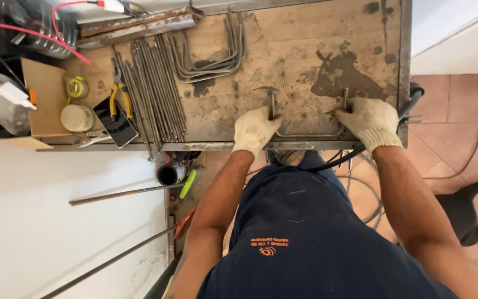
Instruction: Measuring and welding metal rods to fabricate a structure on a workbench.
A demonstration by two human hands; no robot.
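— Both gloved hands clamped on the bent rod (308,134): left hand (254,130) on one upright end, right hand (369,123) on the other, at the workbench's (283,50) near edge.

— Anything hidden?

— Gloves cover the rod's corners; the fingers' hold underneath is unclear.

— Around it?

— Finished bent rods (211,55) farther back, straight rods (153,88) left of those, then pliers (118,91), a phone (115,122), tape rolls (77,105). A dark animal (468,213) is cut off at the right.
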